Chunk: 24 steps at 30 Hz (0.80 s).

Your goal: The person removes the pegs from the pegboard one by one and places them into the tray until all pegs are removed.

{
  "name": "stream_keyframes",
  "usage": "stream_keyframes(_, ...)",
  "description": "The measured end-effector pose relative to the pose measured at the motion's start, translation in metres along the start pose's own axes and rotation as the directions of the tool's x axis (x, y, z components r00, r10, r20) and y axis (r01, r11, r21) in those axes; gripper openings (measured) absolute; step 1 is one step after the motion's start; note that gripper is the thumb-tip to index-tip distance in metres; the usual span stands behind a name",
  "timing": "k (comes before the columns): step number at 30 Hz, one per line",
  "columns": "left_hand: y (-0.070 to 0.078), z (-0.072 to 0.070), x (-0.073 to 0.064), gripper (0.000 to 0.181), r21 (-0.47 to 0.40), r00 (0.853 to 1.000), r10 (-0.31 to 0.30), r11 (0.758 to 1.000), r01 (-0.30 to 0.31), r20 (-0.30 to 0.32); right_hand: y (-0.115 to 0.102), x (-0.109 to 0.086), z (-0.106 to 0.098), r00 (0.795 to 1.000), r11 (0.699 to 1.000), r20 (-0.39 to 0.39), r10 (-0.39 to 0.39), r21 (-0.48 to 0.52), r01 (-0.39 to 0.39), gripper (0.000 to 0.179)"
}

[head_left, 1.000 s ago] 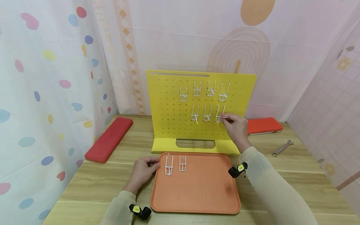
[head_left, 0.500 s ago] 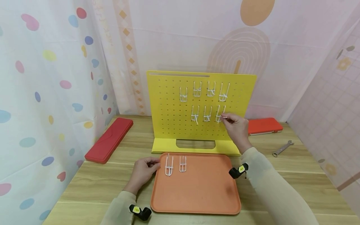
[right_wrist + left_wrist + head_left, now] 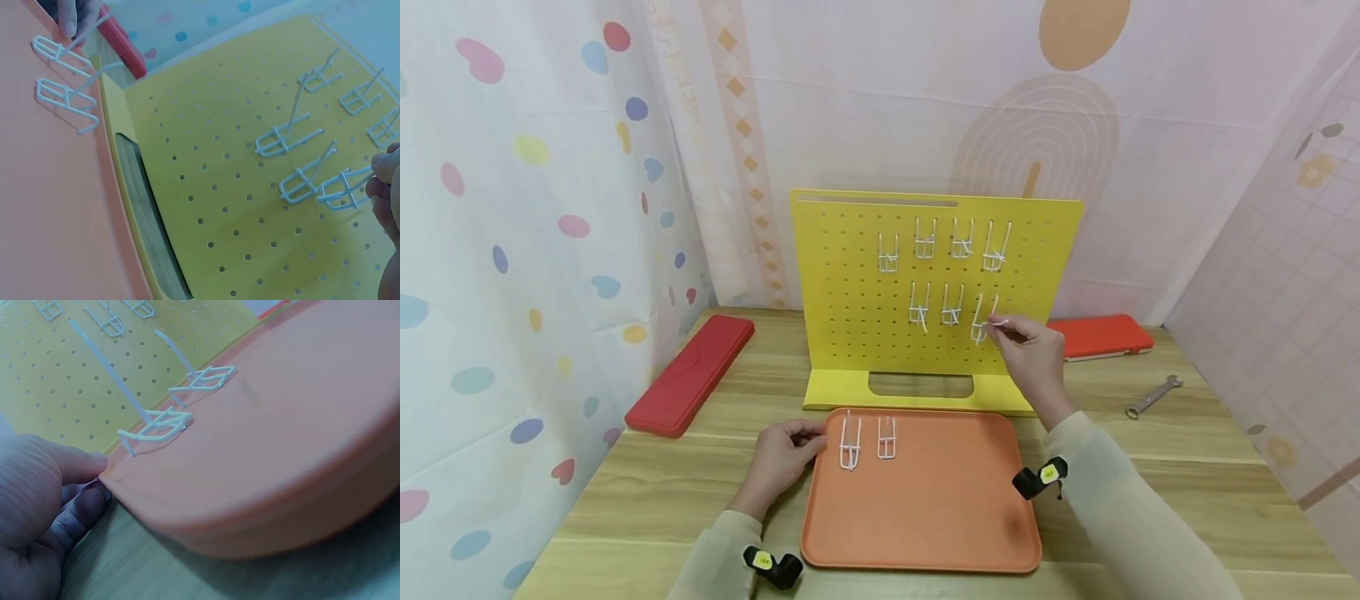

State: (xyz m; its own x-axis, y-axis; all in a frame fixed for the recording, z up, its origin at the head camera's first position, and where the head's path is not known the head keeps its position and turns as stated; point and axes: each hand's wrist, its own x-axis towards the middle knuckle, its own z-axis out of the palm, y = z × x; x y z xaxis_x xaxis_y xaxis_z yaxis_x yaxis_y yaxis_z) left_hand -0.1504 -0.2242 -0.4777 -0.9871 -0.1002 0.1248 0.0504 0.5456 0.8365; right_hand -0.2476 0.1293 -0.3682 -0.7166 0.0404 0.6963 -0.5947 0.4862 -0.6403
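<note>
My right hand [image 3: 1033, 360] pinches the prong of a white wire pegboard hook [image 3: 348, 188] in front of the yellow pegboard [image 3: 857, 354]. That hook hangs lower than its neighbours and tilts slightly; whether its ends touch the board cannot be told. Several other white hooks are set in the board in two rows, among them the near hook [image 3: 952, 310]. At the far left corner of the orange tray [image 3: 925, 508], my left hand [image 3: 778, 462] grips the rim between thumb and fingers. Two loose hooks lie on the tray, a larger one [image 3: 850, 450] and a smaller one [image 3: 203, 381].
A long red case [image 3: 692, 375] lies left of the board. Another red case [image 3: 1101, 336] sits partly behind my right hand. Farther right, a metal wrench [image 3: 1153, 397] rests on the wooden table [image 3: 647, 508]. Patterned curtains enclose the back and sides.
My right hand has moved slightly down with the pinched hook, which now sits below its earlier place in the lower row. The left hand and the tray have stayed put.
</note>
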Motion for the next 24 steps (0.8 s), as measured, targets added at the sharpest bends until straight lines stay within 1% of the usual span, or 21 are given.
stream_keyframes(3,0.0,0.0,0.0,0.01,0.0,1.0,0.003,1.0,-0.003,-0.001,-0.001,-0.005,-0.001,1.0,1.0,0.0,-0.011,0.002,0.011,0.012)
stream_keyframes(11,-0.001,0.001,0.001,0.01,0.001,1.0,0.008,1.0,-0.008,-0.005,-0.007,-0.015,-0.005,1.0,0.999,-0.022,-0.015,0.052,0.017,0.01)
stream_keyframes(19,-0.002,0.001,0.0,0.01,-0.004,1.0,0.008,1.0,-0.008,-0.007,-0.013,-0.03,-0.003,0.999,0.992,-0.042,0.005,0.127,0.001,0.018)
stream_keyframes(21,-0.002,0.0,0.0,0.011,-0.003,1.0,0.008,1.0,-0.008,-0.006,-0.018,-0.033,-0.002,0.999,0.992,-0.046,0.012,0.128,-0.005,0.019)
stream_keyframes(24,-0.002,0.0,0.001,0.01,0.003,1.0,0.01,1.0,-0.01,-0.004,-0.036,-0.037,-0.006,0.999,0.99,-0.041,0.03,0.138,-0.024,0.02)
